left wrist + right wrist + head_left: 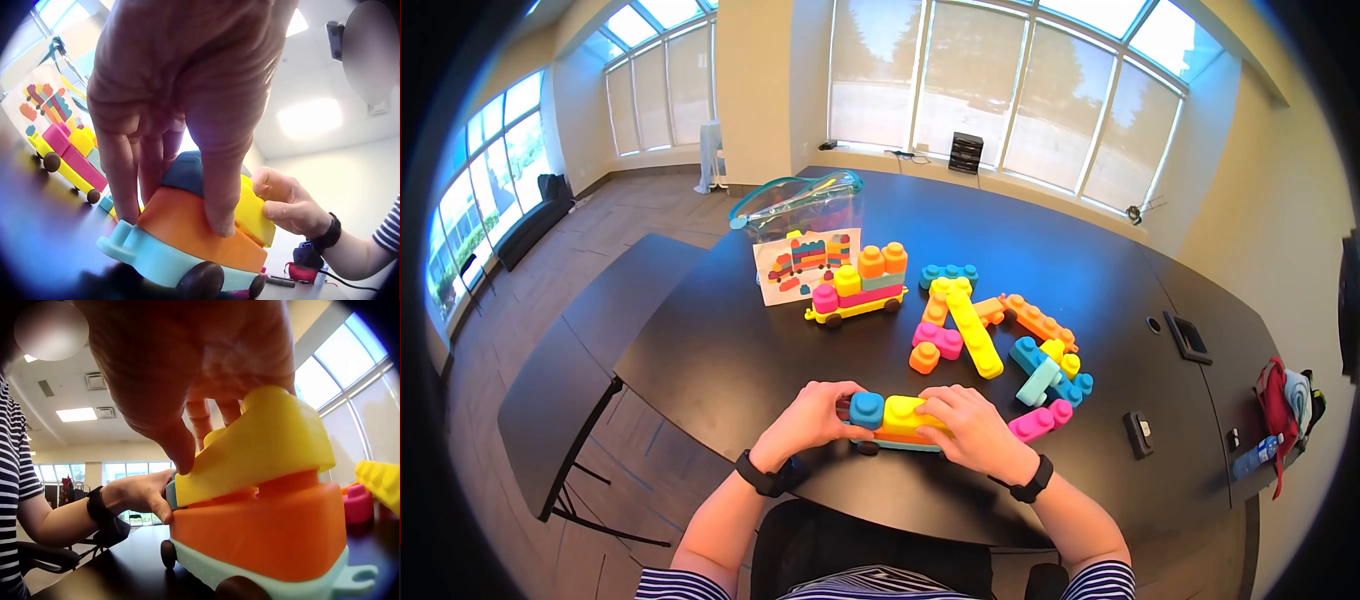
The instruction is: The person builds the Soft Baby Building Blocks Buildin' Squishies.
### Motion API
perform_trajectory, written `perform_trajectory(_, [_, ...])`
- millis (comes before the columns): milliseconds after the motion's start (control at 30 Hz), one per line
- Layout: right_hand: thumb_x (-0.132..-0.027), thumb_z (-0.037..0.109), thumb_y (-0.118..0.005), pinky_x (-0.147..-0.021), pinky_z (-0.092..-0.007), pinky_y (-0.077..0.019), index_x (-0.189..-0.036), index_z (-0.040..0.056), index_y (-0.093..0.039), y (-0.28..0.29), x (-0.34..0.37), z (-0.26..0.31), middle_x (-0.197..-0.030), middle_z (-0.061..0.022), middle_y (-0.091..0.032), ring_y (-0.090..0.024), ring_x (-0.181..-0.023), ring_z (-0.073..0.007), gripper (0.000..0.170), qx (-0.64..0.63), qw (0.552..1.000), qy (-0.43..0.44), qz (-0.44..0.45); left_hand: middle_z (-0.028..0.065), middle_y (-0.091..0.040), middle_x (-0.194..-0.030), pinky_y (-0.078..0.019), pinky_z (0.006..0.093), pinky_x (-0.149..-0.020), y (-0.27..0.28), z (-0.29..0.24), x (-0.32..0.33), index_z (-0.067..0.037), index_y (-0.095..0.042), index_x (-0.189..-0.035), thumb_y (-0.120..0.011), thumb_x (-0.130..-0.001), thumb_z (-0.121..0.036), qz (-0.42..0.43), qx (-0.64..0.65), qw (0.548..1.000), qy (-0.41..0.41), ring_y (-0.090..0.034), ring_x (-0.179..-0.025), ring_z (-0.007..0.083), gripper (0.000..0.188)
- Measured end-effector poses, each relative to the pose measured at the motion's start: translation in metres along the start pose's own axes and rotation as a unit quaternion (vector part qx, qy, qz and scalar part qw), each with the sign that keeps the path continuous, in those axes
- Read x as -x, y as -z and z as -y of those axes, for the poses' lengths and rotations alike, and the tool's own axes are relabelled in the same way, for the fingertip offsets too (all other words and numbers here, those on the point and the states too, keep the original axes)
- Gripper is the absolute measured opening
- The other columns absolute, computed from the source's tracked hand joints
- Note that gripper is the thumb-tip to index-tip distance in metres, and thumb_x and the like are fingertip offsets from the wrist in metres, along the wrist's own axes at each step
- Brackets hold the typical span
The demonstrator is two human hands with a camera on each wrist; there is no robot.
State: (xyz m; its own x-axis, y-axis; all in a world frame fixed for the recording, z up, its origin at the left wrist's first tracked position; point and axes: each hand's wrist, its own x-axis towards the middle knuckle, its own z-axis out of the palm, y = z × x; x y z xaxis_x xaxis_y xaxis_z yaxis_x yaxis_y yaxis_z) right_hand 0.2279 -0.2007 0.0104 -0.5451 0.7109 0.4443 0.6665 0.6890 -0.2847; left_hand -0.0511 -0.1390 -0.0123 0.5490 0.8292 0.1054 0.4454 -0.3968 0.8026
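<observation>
In front of me on the dark table stands a toy block wagon with a light-blue wheeled base (159,257) and an orange block (184,219) on top. A blue block (866,408) sits on the orange one at the left end. My left hand (810,420) grips that end, thumb against the orange side and fingers behind. Beside the blue block, my right hand (980,428) pinches a long yellow block (262,447). This yellow block is tilted, its right end raised above an orange stud that shows beneath it in the right wrist view.
Beyond my hands stands another block wagon (870,299) on a yellow base, before a clear bag (805,215) with a picture card (805,265). Loose blocks lie rightward, including a yellow bar (977,338) and a pink block (1040,421). A water bottle (1257,457) is far right.
</observation>
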Motion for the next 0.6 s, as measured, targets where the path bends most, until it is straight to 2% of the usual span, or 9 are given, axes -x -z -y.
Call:
perform_trajectory(100, [-0.089, 0.015, -0.079, -0.09, -0.0441, -0.0531, -0.112, 0.0074, -0.067, -0.0048, 0.0029, -0.0021, -0.121, -0.0112, -0.067, -0.066, -0.104, -0.033, 0.028, -0.01, 1.0, -0.006, -0.018, 0.0088, -0.08, -0.099, -0.061, 0.0325, -0.089, -0.0017, 0.0021, -0.001, 0.0, -0.073, -0.115, -0.098, -0.073, -0.021, -0.003, 0.0, 1.0, -0.009, -0.078, -0.09, 0.0184, 0.053])
perform_trajectory(167, [-0.089, 0.014, -0.078, -0.087, -0.0434, -0.052, -0.11, 0.0082, -0.066, -0.0072, 0.003, -0.0037, -0.117, -0.0091, -0.066, -0.065, -0.1, -0.0309, 0.025, -0.01, 0.999, 0.002, -0.033, 0.0108, -0.08, -0.1, -0.0612, 0.0344, -0.091, -0.0004, -0.0009, -0.0012, -0.001, -0.073, -0.114, -0.097, -0.072, -0.019, 0.002, 0.002, 1.0, 0.0, -0.079, -0.093, 0.0224, 0.052])
perform_trajectory(200, [-0.089, 0.015, -0.079, -0.088, -0.0436, -0.0527, -0.11, 0.0083, -0.067, -0.0076, 0.0035, -0.0033, -0.119, -0.01, -0.067, -0.066, -0.102, -0.0316, 0.025, -0.012, 0.999, -0.005, -0.029, 0.0118, -0.08, -0.101, -0.0613, 0.0354, -0.092, 0.0004, -0.0023, -0.0014, -0.001, -0.073, -0.114, -0.097, -0.072, -0.018, 0.004, 0.003, 1.0, 0.004, -0.079, -0.095, 0.0244, 0.051])
perform_trajectory(300, [-0.089, 0.016, -0.08, -0.09, -0.0439, -0.0541, -0.11, 0.0085, -0.069, -0.0078, 0.0054, -0.0026, -0.123, -0.0116, -0.069, -0.068, -0.108, -0.033, 0.025, -0.009, 1.0, -0.018, -0.024, 0.0092, -0.08, -0.099, -0.0611, 0.033, -0.089, 0.0002, 0.0015, -0.0022, 0.0, -0.073, -0.116, -0.098, -0.073, -0.022, 0.006, -0.019, 1.0, -0.003, -0.078, -0.09, 0.0192, 0.054])
perform_trajectory(600, [-0.091, 0.016, -0.079, -0.091, -0.0427, -0.0536, -0.114, 0.0095, -0.07, -0.0104, 0.0096, -0.002, -0.124, -0.0118, -0.069, -0.067, -0.109, -0.0327, 0.025, -0.009, 0.999, -0.02, -0.034, 0.0088, -0.08, -0.098, -0.0608, 0.0326, -0.088, -0.0007, 0.0012, -0.0033, 0.0, -0.074, -0.115, -0.097, -0.073, -0.021, 0.003, -0.028, 0.999, -0.016, -0.077, -0.089, 0.018, 0.053])
